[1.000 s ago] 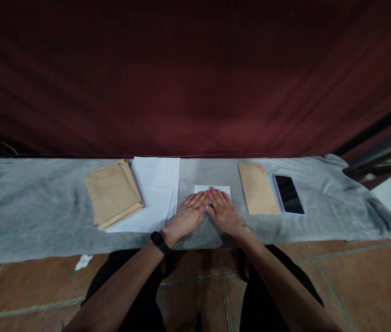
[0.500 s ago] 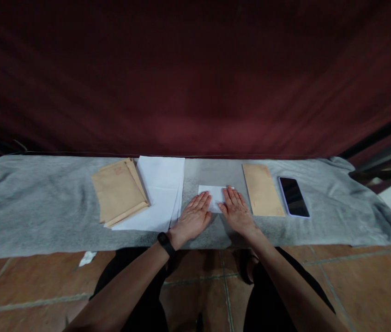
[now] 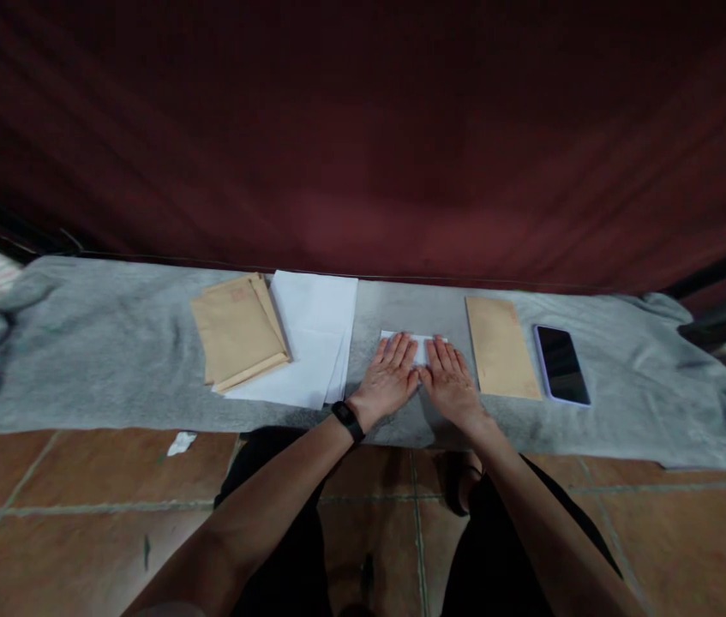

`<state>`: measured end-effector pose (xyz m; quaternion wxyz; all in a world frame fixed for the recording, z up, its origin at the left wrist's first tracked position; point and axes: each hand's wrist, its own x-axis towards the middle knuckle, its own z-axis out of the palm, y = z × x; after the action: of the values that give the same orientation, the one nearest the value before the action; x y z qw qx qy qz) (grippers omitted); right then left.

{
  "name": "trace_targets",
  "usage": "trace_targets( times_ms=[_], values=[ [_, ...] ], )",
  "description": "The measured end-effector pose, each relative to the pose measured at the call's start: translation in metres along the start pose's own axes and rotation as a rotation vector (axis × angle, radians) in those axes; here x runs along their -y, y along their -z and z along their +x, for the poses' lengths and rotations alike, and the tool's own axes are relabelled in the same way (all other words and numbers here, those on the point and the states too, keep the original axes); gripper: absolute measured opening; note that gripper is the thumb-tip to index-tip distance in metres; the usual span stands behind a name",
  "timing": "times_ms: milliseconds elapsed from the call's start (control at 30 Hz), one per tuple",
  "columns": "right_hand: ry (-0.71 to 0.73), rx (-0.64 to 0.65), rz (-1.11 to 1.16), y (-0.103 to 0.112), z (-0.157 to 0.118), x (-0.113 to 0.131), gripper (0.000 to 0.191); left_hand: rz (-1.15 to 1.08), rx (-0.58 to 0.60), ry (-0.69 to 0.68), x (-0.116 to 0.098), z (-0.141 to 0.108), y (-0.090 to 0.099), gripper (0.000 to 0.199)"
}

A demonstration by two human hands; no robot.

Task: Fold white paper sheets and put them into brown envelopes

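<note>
Resting flat on the small white paper [image 3: 421, 351], your left hand [image 3: 392, 377] and right hand [image 3: 451, 384] had an open grip; the paper lay on the cloth-covered tabletop [image 3: 633, 368] between white sheets [image 3: 315, 351] and a brown envelope [image 3: 502, 348].

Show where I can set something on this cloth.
Widest: the grey cloth left of the stacked brown paper envelopes. Next: right of the lilac-edged black phone. A smaller patch lies beyond the small white paper, between large white sheets and a single brown envelope. Crowded: envelopes overlapping those sheets; left hand and right hand on the small paper.
</note>
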<state>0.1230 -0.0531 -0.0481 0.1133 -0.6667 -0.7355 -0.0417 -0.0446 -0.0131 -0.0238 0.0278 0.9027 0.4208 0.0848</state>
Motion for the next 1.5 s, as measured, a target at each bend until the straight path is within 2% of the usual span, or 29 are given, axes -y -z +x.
trace_targets(
  times_ms=[300,1100,1500],
  values=[
    [0.018,-0.038,0.003,-0.005,-0.002,-0.007,0.063,0.018,0.009,0.082,0.015,-0.001,0.001,0.062],
    [0.002,0.028,-0.020,-0.005,-0.002,-0.008,0.063,0.002,-0.040,0.170,0.011,-0.007,-0.003,0.063],
    [0.011,0.041,-0.020,-0.009,0.003,-0.013,0.061,0.066,-0.028,0.155,0.014,-0.011,-0.002,0.064]
  ],
)
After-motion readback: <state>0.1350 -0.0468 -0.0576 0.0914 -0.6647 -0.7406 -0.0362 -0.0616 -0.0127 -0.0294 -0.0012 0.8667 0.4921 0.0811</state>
